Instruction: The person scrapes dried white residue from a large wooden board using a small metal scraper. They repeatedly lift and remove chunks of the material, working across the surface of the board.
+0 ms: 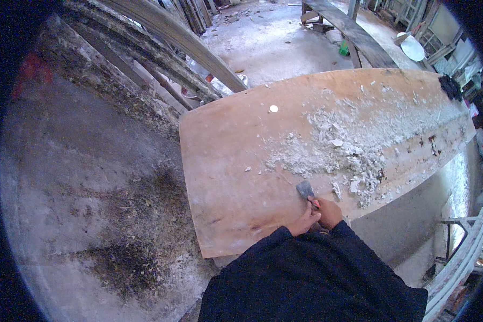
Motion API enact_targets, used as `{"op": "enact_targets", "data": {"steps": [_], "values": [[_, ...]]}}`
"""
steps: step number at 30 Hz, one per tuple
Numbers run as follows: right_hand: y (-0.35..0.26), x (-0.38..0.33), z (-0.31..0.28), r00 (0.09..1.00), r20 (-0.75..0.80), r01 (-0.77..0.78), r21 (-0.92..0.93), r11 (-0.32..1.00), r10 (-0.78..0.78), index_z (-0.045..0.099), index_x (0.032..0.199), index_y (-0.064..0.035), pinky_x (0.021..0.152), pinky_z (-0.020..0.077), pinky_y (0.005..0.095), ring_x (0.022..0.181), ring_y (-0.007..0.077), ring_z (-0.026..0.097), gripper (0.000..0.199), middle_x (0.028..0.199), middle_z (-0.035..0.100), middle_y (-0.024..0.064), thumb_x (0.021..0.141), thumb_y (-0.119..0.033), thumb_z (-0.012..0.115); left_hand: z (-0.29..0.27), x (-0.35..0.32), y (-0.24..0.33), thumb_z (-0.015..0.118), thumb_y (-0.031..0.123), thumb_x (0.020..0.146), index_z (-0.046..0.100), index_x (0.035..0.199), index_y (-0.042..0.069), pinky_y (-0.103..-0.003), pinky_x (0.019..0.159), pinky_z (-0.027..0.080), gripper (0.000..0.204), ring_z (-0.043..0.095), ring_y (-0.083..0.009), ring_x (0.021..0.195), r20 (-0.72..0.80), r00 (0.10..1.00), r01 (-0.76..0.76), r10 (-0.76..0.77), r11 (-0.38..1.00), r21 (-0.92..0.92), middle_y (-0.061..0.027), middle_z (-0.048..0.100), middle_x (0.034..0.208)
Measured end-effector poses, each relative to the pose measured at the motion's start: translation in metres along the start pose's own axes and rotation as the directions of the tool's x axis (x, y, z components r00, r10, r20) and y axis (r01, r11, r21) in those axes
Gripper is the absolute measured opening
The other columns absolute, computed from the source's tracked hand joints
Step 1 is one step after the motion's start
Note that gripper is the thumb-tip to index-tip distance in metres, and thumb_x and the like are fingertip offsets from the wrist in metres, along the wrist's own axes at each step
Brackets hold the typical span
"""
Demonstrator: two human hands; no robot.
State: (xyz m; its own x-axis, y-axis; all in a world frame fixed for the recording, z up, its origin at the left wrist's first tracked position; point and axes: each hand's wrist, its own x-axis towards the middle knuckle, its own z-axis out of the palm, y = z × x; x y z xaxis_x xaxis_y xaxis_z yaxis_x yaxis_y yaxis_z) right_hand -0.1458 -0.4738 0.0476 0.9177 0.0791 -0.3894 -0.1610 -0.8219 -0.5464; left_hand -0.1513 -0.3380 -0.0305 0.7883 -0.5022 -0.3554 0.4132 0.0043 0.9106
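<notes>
A long brown plywood board (230, 155) lies flat before me, its near half bare and its far half strewn with white scraped flakes (343, 142). Both hands grip one scraper at the board's near edge. My left hand (304, 221) and my right hand (329, 211) close together on its handle. The scraper's grey metal blade (305, 189) rests on the wood at the edge of the flake pile. Dark sleeves cover both forearms.
Rough concrete floor with dark debris (91, 177) spreads to the left. Weathered timber beams (161, 43) lean at the upper left. A plank bench (354, 32) stands at the back, a white frame (461, 252) at the lower right.
</notes>
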Motion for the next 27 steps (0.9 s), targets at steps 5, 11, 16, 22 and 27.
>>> {"op": "enact_targets", "data": {"steps": [5,11,16,22,27], "values": [[-0.016,0.062,-0.001,0.995,-0.092,0.04,-0.057,0.998,-0.045,0.06,0.104,-0.0149,0.065,0.0464,0.0402,0.076,0.0337,0.059,0.038,0.082,0.061,0.0175,0.07,-0.032,0.062,0.015,-0.016,0.042,0.053,0.034,0.084,-0.017,0.132,-0.001,-0.036,0.098,0.028,0.092,0.03,-0.0291,0.121,-0.071,0.991,-0.101,0.115,0.979,0.176,-0.0246,0.016,0.135],[-0.014,0.027,-0.019,0.997,-0.023,0.071,0.052,0.996,-0.07,0.059,0.105,-0.0172,0.066,0.0475,0.0432,0.074,0.0359,0.059,0.038,0.081,0.062,0.0169,0.07,-0.033,0.06,0.005,-0.031,0.047,0.053,0.031,0.084,0.001,0.138,0.012,-0.046,0.086,0.039,0.077,0.046,-0.0306,0.107,0.101,0.962,0.272,-0.255,0.936,-0.225,-0.0276,0.039,0.121],[-0.018,0.029,-0.013,0.999,-0.048,-0.007,0.048,0.999,0.009,0.061,0.104,-0.018,0.065,0.0469,0.0377,0.075,0.0322,0.06,0.038,0.082,0.062,0.0168,0.068,-0.031,0.063,0.003,-0.018,0.044,0.053,0.028,0.085,-0.002,0.135,0.009,-0.04,0.081,0.043,0.077,0.047,-0.0276,0.104,0.058,0.997,0.053,-0.056,0.997,0.056,-0.0235,0.037,0.122],[-0.005,0.014,-0.016,0.996,-0.037,0.083,0.105,0.991,-0.08,0.061,0.103,-0.0103,0.065,0.0472,0.0378,0.075,0.031,0.061,0.039,0.084,0.062,0.0163,0.069,-0.03,0.063,0.018,-0.009,0.029,0.052,0.025,0.086,-0.01,0.133,0.004,-0.036,0.086,0.041,0.081,0.043,-0.0253,0.109,0.052,0.999,0.004,-0.002,0.999,-0.045,-0.0214,0.034,0.126],[-0.022,0.058,-0.003,0.983,-0.168,0.074,0.025,0.997,-0.069,0.062,0.098,-0.0089,0.065,0.0472,0.0382,0.073,0.0312,0.061,0.036,0.079,0.062,0.0172,0.067,-0.027,0.062,0.008,0.004,0.03,0.051,0.022,0.087,-0.016,0.132,0.001,-0.033,0.09,0.039,0.084,0.04,-0.0234,0.114,-0.021,1.0,0.013,-0.014,0.999,-0.053,-0.0197,0.031,0.129]]}}
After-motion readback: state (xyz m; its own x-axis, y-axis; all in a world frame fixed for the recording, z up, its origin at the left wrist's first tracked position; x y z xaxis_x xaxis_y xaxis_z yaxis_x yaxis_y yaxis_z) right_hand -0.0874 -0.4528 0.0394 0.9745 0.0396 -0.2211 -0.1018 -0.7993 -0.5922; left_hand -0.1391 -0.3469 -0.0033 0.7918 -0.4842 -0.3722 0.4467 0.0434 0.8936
